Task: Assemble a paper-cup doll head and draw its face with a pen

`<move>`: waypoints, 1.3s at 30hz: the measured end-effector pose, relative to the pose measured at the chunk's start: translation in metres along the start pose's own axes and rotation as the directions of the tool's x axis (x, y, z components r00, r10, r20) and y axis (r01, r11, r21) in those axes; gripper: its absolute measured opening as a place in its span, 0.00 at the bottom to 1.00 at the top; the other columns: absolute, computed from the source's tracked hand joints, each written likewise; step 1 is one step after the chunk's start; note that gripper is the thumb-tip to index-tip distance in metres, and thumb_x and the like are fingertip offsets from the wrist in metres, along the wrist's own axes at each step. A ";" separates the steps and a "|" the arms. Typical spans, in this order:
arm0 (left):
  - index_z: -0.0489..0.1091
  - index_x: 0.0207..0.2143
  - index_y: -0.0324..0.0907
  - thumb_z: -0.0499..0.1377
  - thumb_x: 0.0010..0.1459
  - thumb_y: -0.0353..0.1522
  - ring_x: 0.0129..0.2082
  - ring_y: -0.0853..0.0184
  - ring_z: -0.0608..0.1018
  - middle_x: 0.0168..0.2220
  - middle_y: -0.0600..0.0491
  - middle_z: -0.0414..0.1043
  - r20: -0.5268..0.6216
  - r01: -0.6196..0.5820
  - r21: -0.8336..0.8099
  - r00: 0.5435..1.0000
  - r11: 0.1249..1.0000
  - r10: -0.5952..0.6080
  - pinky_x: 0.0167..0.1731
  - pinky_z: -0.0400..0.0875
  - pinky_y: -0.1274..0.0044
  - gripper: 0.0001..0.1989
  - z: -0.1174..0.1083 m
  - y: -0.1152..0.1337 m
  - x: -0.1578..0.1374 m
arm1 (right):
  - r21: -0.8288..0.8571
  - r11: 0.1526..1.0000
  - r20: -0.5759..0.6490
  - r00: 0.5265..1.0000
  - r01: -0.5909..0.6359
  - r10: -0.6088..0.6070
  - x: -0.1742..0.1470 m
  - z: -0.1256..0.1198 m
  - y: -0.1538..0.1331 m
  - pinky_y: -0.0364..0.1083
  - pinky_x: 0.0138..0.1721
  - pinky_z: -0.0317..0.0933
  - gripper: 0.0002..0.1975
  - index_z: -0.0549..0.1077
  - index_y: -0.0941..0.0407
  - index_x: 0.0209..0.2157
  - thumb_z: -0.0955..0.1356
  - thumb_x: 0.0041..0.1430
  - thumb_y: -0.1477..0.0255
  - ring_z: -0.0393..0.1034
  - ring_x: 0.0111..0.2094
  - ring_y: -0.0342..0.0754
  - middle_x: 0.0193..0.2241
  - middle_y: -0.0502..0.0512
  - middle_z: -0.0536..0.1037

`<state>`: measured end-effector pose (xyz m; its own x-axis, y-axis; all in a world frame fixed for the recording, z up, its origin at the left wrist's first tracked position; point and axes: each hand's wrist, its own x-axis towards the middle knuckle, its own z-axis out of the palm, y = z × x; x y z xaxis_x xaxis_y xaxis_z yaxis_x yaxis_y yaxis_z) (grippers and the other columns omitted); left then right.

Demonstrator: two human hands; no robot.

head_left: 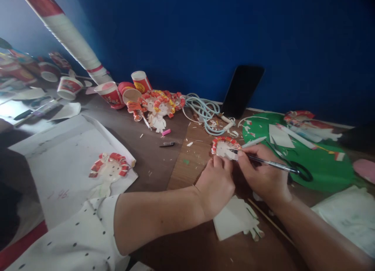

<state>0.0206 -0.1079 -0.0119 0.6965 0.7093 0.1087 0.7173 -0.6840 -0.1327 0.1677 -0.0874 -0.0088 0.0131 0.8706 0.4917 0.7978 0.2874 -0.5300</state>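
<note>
My right hand [265,179] is closed around a black-capped clear pen [271,163], its tip on the white face of a paper doll [224,148] with a red and white curled-paper rim. Curled fingers of my left hand [215,183] hold the doll's lower part against the table; that part is hidden beneath the hand. Nearer me lies a white paper cutout [234,216] with a jagged end. To the left, a similar doll [109,169] rests on a white paper sheet [64,169]. A black pen cap [167,144] and a pink cap [166,132] lie beyond my left hand.
Several decorated dolls [161,105] are piled beside red paper cups [109,94] at the back. A pale cable [202,109] lies coiled near a phone [243,89] leaning on the blue wall. Scissors [300,171] sit on green paper [331,173]; paper scraps are scattered around.
</note>
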 end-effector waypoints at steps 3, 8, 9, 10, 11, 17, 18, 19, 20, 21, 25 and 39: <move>0.69 0.51 0.28 0.51 0.62 0.31 0.45 0.57 0.71 0.49 0.36 0.68 -0.013 0.007 0.007 1.000 1.000 -0.007 0.41 0.69 0.68 0.19 0.000 0.000 0.000 | 0.013 1.000 0.006 1.000 0.001 -0.001 0.000 0.000 0.000 0.44 0.32 0.65 0.05 0.71 0.54 0.31 0.66 0.57 0.68 0.71 0.27 0.46 0.27 0.52 0.76; 0.69 0.50 0.27 0.50 0.62 0.30 0.44 0.57 0.72 0.48 0.36 0.69 -0.029 -0.003 0.024 1.000 1.000 0.003 0.41 0.70 0.68 0.19 0.001 0.000 0.000 | 0.001 1.000 0.016 1.000 -0.003 0.003 0.000 -0.002 0.000 0.45 0.31 0.64 0.05 0.70 0.54 0.31 0.66 0.57 0.67 0.71 0.27 0.46 0.26 0.52 0.76; 0.69 0.50 0.27 0.51 0.62 0.29 0.43 0.57 0.73 0.48 0.36 0.69 -0.028 0.003 0.023 1.000 1.000 -0.002 0.40 0.70 0.69 0.18 0.001 0.000 0.000 | -0.003 1.000 0.021 1.000 -0.005 0.005 0.000 -0.002 0.000 0.45 0.30 0.64 0.05 0.70 0.54 0.30 0.66 0.57 0.68 0.71 0.26 0.46 0.26 0.52 0.76; 0.69 0.50 0.26 0.51 0.62 0.29 0.43 0.57 0.73 0.47 0.36 0.69 -0.027 0.011 0.020 1.000 1.000 -0.010 0.40 0.70 0.70 0.18 0.001 0.001 0.000 | -0.008 1.000 0.030 1.000 -0.006 0.007 0.000 -0.002 0.000 0.45 0.30 0.64 0.05 0.71 0.54 0.30 0.66 0.57 0.68 0.71 0.26 0.46 0.26 0.52 0.76; 0.69 0.50 0.26 0.51 0.62 0.29 0.43 0.57 0.73 0.47 0.35 0.69 -0.025 0.021 0.016 0.999 1.000 -0.020 0.39 0.70 0.70 0.19 0.001 0.001 0.000 | -0.014 1.000 0.039 0.999 -0.007 0.007 0.000 -0.002 0.000 0.45 0.30 0.64 0.05 0.71 0.54 0.30 0.66 0.56 0.68 0.71 0.26 0.46 0.26 0.52 0.76; 0.66 0.53 0.24 0.50 0.62 0.28 0.44 0.57 0.73 0.48 0.34 0.67 -0.012 0.032 0.008 0.999 0.999 -0.032 0.40 0.70 0.70 0.20 0.000 0.002 0.000 | -0.017 0.999 0.095 0.995 -0.040 0.041 0.000 -0.001 0.000 0.46 0.32 0.63 0.06 0.71 0.54 0.29 0.66 0.56 0.67 0.71 0.27 0.47 0.25 0.51 0.76; 0.66 0.53 0.24 0.50 0.62 0.28 0.45 0.57 0.73 0.48 0.34 0.67 -0.011 0.029 0.009 1.000 1.000 -0.029 0.41 0.70 0.70 0.20 0.001 0.002 0.000 | -0.013 0.999 0.103 0.994 -0.045 0.046 0.000 -0.001 0.000 0.46 0.32 0.63 0.06 0.71 0.53 0.29 0.66 0.56 0.67 0.71 0.28 0.47 0.26 0.51 0.76; 0.65 0.54 0.24 0.50 0.62 0.28 0.45 0.57 0.73 0.48 0.34 0.67 -0.012 0.029 0.008 1.000 1.000 -0.028 0.41 0.70 0.70 0.21 0.001 0.002 0.000 | -0.010 0.999 0.110 0.993 -0.047 0.048 0.000 -0.001 0.000 0.46 0.32 0.64 0.06 0.71 0.53 0.30 0.66 0.56 0.67 0.71 0.28 0.47 0.26 0.51 0.77; 0.65 0.54 0.24 0.50 0.62 0.28 0.44 0.57 0.73 0.48 0.34 0.67 -0.016 0.027 0.007 1.000 1.000 -0.027 0.41 0.70 0.70 0.21 0.001 0.002 0.000 | -0.006 0.999 0.115 0.992 -0.049 0.050 -0.001 -0.001 0.001 0.46 0.32 0.64 0.06 0.71 0.53 0.30 0.66 0.56 0.67 0.71 0.28 0.47 0.26 0.50 0.77; 0.64 0.55 0.24 0.50 0.62 0.28 0.44 0.57 0.73 0.48 0.34 0.67 -0.020 0.026 0.007 0.999 1.000 -0.026 0.41 0.71 0.70 0.21 0.001 0.001 0.000 | -0.002 0.999 0.122 0.991 -0.050 0.050 -0.001 -0.001 0.001 0.46 0.32 0.64 0.05 0.71 0.53 0.30 0.66 0.56 0.67 0.71 0.28 0.47 0.26 0.50 0.77; 0.64 0.55 0.23 0.50 0.62 0.29 0.44 0.57 0.73 0.48 0.34 0.67 -0.025 0.021 0.018 0.999 1.000 -0.021 0.40 0.71 0.70 0.21 0.002 0.001 0.001 | -0.004 0.997 0.134 0.988 -0.073 0.073 -0.002 0.001 0.001 0.45 0.32 0.64 0.05 0.72 0.53 0.30 0.67 0.55 0.67 0.71 0.27 0.47 0.26 0.50 0.77; 0.64 0.55 0.23 0.50 0.62 0.29 0.45 0.56 0.74 0.49 0.34 0.68 -0.052 0.031 0.012 0.998 0.999 -0.030 0.41 0.71 0.70 0.22 0.005 0.003 0.000 | 0.000 0.998 0.134 0.989 -0.069 0.068 -0.002 0.003 0.004 0.45 0.31 0.64 0.06 0.72 0.53 0.30 0.67 0.55 0.66 0.72 0.28 0.46 0.26 0.49 0.77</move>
<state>0.0226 -0.1092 -0.0168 0.6745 0.7198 0.1642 0.7383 -0.6595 -0.1413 0.1690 -0.0871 -0.0141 -0.0135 0.9339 0.3572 0.7951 0.2266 -0.5625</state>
